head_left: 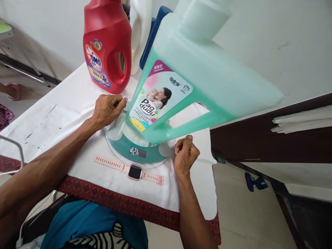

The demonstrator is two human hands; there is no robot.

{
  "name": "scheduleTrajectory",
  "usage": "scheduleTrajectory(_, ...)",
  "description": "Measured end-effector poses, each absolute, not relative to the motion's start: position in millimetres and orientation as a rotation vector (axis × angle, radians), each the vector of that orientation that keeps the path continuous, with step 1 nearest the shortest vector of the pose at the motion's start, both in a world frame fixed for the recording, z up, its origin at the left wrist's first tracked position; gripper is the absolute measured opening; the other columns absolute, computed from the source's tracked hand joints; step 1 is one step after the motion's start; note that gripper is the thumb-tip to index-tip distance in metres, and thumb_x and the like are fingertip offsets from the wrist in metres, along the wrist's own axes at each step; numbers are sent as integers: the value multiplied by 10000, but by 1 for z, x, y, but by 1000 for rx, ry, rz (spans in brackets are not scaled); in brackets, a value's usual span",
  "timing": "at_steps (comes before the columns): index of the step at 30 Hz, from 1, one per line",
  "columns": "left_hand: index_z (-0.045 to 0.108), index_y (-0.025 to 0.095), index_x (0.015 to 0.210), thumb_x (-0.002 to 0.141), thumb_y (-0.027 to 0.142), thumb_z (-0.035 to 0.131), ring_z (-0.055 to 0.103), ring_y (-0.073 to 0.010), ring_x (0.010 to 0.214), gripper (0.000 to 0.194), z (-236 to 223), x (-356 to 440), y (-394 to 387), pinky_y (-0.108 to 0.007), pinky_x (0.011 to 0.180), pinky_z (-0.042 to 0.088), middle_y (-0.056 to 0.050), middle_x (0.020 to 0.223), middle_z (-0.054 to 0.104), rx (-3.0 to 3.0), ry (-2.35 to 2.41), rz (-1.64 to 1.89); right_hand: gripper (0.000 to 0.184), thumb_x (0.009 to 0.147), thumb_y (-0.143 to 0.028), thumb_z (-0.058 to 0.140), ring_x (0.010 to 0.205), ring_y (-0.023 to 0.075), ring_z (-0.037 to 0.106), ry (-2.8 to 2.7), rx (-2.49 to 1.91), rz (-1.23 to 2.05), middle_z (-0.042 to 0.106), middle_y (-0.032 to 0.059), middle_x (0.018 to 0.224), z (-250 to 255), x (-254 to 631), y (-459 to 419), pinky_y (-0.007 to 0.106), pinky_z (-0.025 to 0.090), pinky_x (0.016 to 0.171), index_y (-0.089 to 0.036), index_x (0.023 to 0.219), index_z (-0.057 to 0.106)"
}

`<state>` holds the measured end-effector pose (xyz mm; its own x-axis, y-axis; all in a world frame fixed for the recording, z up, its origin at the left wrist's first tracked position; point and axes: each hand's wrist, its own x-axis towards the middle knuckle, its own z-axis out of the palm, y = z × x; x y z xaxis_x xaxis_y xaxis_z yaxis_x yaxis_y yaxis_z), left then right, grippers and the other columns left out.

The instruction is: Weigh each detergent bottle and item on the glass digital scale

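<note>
A large pale-green detergent jug point(166, 119) with a "Pao dudu" label stands on a round glass scale point(120, 147). Lit digits show on the scale's small display point(138, 152), hard to read with certainty. My left hand point(107, 110) is closed and rests by the scale's left rim, left of the jug's base. On the other side, my right hand point(186, 155) forms a loose fist beside the scale's right rim. Neither hand visibly holds anything or grips the jug. A pink smartwatch point(135, 172) lies stretched out in front of the scale, its screen dark.
Behind my left hand stands a red OMO detergent bottle point(109, 45). A white bottle point(140, 31) and a blue object point(155, 36) are at the back. A white cloth point(77, 100) covers the table over a dark red patterned cloth point(109, 200). Dark blue slippers point(255, 182) lie on the floor.
</note>
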<state>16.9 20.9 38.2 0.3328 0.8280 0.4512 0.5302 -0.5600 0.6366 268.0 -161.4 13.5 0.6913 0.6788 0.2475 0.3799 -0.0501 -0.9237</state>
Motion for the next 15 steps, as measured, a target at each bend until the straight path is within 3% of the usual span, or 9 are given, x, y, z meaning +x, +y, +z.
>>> scheduleTrajectory(5, 416, 211, 569, 996, 305, 539, 334, -106, 536, 454, 36, 22, 13, -310, 561, 261, 36, 518, 380, 2126, 1139, 1098, 740, 985, -808, 466, 487, 113, 374, -893, -1706, 282, 399, -22, 495, 16, 264, -161, 296, 296, 509, -225, 529, 472)
scheduleTrajectory(15, 452, 205, 557, 997, 272, 546, 354, -100, 521, 455, 32, 25, 15, -301, 540, 270, 46, 502, 368, 2031, 1086, 1131, 710, 976, -805, 495, 497, 103, 373, -917, -1726, 273, 413, -33, 515, 16, 264, -162, 304, 300, 528, -226, 566, 458)
